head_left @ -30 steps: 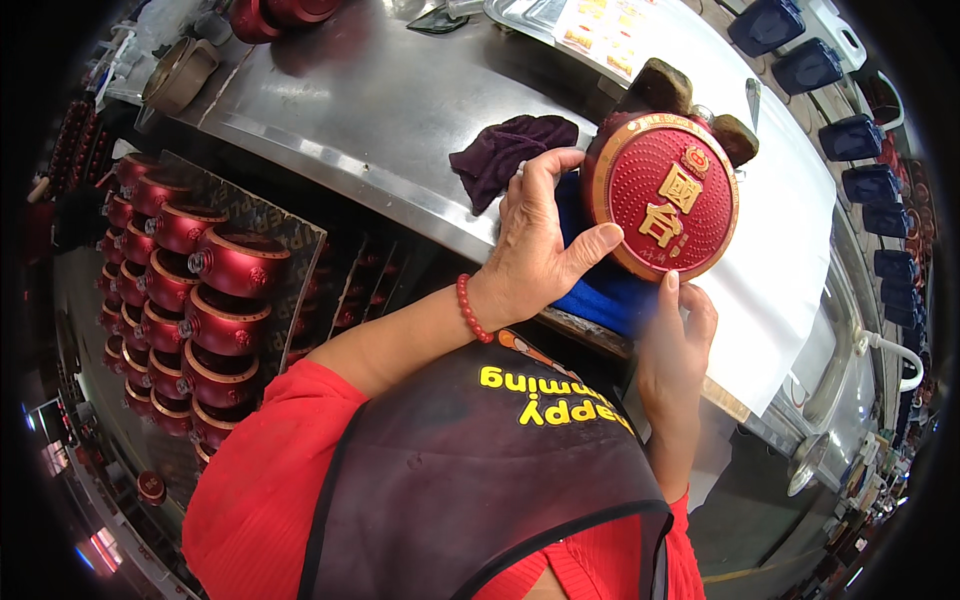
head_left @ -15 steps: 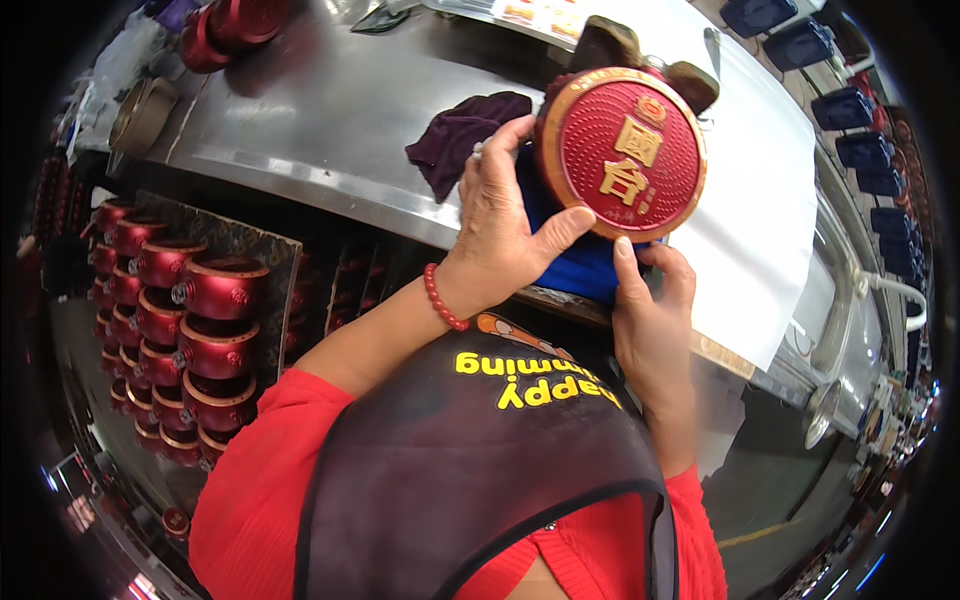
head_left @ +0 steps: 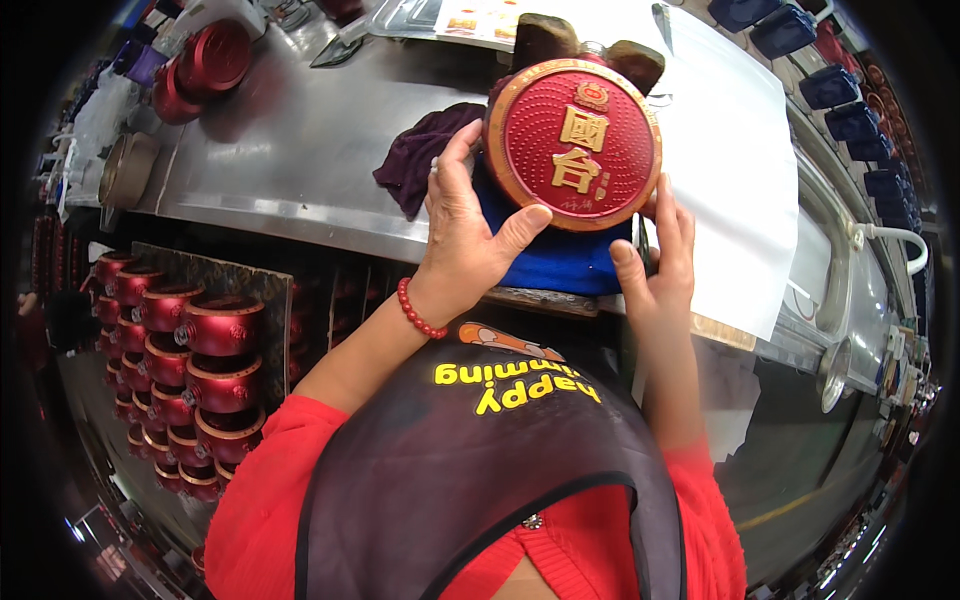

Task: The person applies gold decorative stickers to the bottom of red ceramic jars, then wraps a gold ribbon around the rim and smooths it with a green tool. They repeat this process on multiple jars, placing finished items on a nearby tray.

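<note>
A round, drum-shaped red bottle (head_left: 630, 150) with a gold rim and raised gold characters faces up, tilted. It leans against two dark blocks (head_left: 546, 42), and its neck (head_left: 592, 48) shows between them. My left hand (head_left: 465, 225) grips the left side of the bottle, thumb on the lower rim and fingers along the edge. At the lower right rim is my right hand (head_left: 665, 255), fingers stretched along the edge and thumb apart from it; some of its fingertips are partly hidden. Blue cloth (head_left: 565, 262) lies under the bottle, and a dark purple cloth (head_left: 425, 160) beside my left fingers.
Stacked red drum-shaped pieces (head_left: 225, 330) stand at the lower left. More red round pieces (head_left: 212, 65) and a brown round container (head_left: 128, 170) are on the metal table (head_left: 300, 130). A white sheet (head_left: 740, 200) covers the right side, beside a metal sink (head_left: 835, 290) and faucet (head_left: 905, 240).
The bottle sits farther left in view and is turned slightly, as the whole view has shifted. My right thumb has come off the lower rim, and the right fingers have moved up its right side.
</note>
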